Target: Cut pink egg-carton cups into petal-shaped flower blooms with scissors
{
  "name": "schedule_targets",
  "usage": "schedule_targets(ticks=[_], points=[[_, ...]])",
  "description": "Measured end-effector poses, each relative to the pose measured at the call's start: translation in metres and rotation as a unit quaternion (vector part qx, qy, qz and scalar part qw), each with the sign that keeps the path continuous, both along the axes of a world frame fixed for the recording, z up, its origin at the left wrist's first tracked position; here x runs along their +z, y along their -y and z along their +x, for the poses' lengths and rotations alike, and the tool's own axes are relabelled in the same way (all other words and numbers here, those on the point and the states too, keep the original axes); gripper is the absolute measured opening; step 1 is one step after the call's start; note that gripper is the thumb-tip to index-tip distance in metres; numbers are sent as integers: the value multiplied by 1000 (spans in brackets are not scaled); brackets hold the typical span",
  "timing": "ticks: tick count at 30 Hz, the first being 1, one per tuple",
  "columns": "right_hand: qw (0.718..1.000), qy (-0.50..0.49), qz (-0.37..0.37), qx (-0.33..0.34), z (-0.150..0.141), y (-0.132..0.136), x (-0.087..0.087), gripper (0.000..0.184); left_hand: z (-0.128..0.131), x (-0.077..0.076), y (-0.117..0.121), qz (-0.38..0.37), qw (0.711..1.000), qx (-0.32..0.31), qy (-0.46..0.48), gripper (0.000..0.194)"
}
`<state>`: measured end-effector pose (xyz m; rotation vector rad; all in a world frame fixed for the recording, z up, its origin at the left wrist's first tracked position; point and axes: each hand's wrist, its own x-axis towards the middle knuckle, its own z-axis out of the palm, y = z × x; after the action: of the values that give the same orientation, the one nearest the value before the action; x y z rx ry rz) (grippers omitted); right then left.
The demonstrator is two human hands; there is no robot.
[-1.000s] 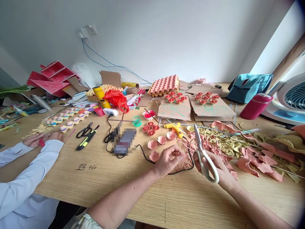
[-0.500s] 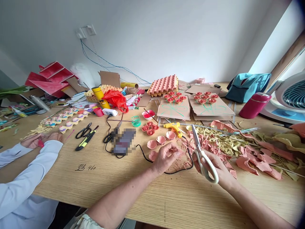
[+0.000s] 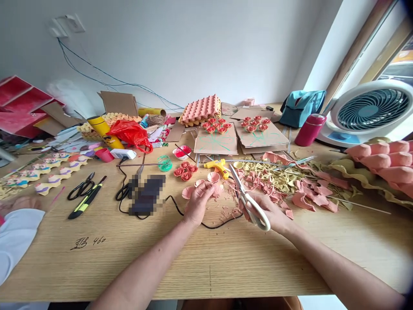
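Observation:
My left hand (image 3: 195, 207) is closed, thumb and fingertips pinching a pink egg-carton cup (image 3: 218, 190) above the table. White-handled scissors (image 3: 259, 215) are in my right hand (image 3: 274, 215), their blades together and pointing up and away to the left. More pink cups (image 3: 188, 192) lie just beyond my left hand, partly hidden by it. Behind them sits a cluster of red paper roses (image 3: 185, 171). A yellow glue gun (image 3: 217, 167) lies beyond the scissors' tips, and small pink trimmings (image 3: 227, 212) are scattered between my hands.
Pink and yellow carton scraps (image 3: 277, 181) heap up at the right, beside stacked egg trays (image 3: 383, 161) and a fan (image 3: 371, 110). Roses stand on cardboard (image 3: 216, 144) at the back. Black scissors (image 3: 80, 187) and a cutter (image 3: 87, 201) lie left, near a co-worker's sleeve (image 3: 19, 232).
The view has turned to the right, bringing the fan and egg trays further in. My left hand now shows a pink cup at its fingertips. The scissors remain in my right hand.

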<state>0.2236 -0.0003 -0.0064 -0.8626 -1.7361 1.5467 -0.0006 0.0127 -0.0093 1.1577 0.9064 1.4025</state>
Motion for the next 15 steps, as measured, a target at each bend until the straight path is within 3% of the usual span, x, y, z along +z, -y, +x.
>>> schedule_targets(ticks=[3,7,11,15], points=[[1000,25,0,-4,-1,-1,0,59,-1,0,-2,14,1000,5,-26,28],[996,53,45,-59,-3,-4,2,48,-2,0,-2,18,995,2,-100,30],[990,14,92,-108,-3,-7,0,38,0,-1,3,40,983,-14,-176,27],[985,-4,126,-115,-3,-7,0,34,3,-2,11,85,969,-23,-230,27]])
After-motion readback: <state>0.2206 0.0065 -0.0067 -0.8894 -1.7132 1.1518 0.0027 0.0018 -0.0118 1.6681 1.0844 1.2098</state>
